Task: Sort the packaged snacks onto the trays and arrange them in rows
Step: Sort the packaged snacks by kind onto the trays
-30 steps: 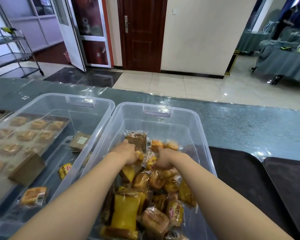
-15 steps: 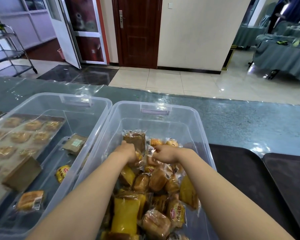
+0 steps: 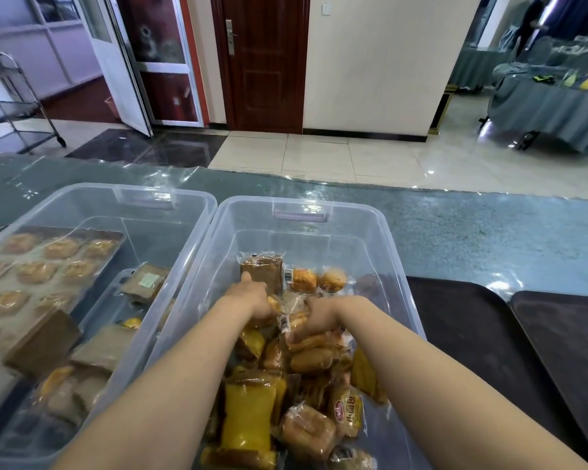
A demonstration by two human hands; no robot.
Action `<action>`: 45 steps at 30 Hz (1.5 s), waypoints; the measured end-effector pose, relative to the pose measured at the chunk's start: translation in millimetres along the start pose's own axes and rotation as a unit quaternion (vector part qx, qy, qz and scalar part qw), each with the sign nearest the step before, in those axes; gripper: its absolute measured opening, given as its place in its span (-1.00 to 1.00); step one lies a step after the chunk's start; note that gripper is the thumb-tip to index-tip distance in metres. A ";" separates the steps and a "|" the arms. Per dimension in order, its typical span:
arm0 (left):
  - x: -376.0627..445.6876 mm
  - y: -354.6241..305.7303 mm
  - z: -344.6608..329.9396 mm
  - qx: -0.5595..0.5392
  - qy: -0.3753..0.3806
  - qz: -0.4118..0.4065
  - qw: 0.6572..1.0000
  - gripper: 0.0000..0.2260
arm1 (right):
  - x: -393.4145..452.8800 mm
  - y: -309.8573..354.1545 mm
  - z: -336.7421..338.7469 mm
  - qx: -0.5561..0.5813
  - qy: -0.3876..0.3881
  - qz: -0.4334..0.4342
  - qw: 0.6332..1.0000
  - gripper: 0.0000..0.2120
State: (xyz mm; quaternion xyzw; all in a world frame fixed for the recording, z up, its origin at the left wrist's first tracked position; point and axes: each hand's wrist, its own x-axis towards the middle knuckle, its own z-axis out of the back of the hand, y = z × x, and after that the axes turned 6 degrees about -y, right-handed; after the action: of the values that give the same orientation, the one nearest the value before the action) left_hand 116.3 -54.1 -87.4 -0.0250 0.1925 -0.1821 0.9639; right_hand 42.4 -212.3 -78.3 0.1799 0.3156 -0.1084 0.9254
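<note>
Left hand (image 3: 252,300), right hand (image 3: 319,315) gripping packaged snacks (image 3: 306,364) inside bin (image 3: 381,239)

head view, looking down, close over bin (image 3: 381,239)

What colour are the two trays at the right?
Dark brown trays, best seen in the head view.
</note>
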 end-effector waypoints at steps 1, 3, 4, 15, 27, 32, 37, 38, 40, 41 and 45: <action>-0.7 -0.2 0.4 -0.002 0.005 0.000 1.000 -0.47 | -1.6 0.1 0.9 -0.001 0.007 -0.001 1.000 0.06; -1.4 -0.5 0.7 -0.011 0.013 0.000 1.000 -0.51 | -2.5 1.3 2.1 -0.001 0.018 0.001 1.000 0.02; -1.6 -0.9 0.5 -0.017 0.013 -0.002 1.000 -0.53 | -2.9 2.6 2.8 -0.001 0.020 0.005 1.000 -0.02; -22.7 -8.7 42.9 -0.092 -0.095 -0.058 0.990 -0.69 | -40.9 -0.7 33.2 -0.022 -0.037 0.066 0.997 -0.16; -128.2 -106.6 88.9 -0.225 -0.323 -0.175 0.902 -0.61 | -189.1 -86.6 48.8 0.235 -0.327 0.167 0.900 -0.47; -174.2 -195.4 74.5 -0.271 -0.370 -0.215 0.862 -0.63 | -246.0 -177.5 29.4 0.373 -0.384 0.179 0.825 -0.68; -200.9 -288.4 31.6 -0.289 -0.359 -0.233 0.856 -0.64 | -287.4 -279.9 8.6 0.392 -0.409 0.164 0.808 -0.70; -204.5 -302.2 20.2 -0.292 -0.361 -0.232 0.855 -0.65 | -292.5 -296.8 3.9 0.386 -0.409 0.158 0.812 -0.72; -210.8 -333.2 -2.4 -0.297 -0.354 -0.231 0.856 -0.67 | -302.5 -332.9 -4.5 0.381 -0.406 0.144 0.818 -0.76; -212.8 -349.0 -13.3 -0.303 -0.344 -0.230 0.858 -0.68 | -308.5 -349.9 -8.4 0.385 -0.403 0.135 0.819 -0.77; -216.5 -394.6 -51.5 -0.328 -0.293 -0.226 0.869 -0.67 | -322.2 -403.0 -27.8 0.423 -0.381 0.092 0.817 -0.82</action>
State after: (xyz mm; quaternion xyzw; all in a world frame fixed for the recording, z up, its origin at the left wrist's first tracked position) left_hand -224.1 -342.8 -9.9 -0.4346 -0.0612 -0.3059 0.8449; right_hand -349.8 -540.5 -4.7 0.5263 -0.1577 -0.2052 0.8099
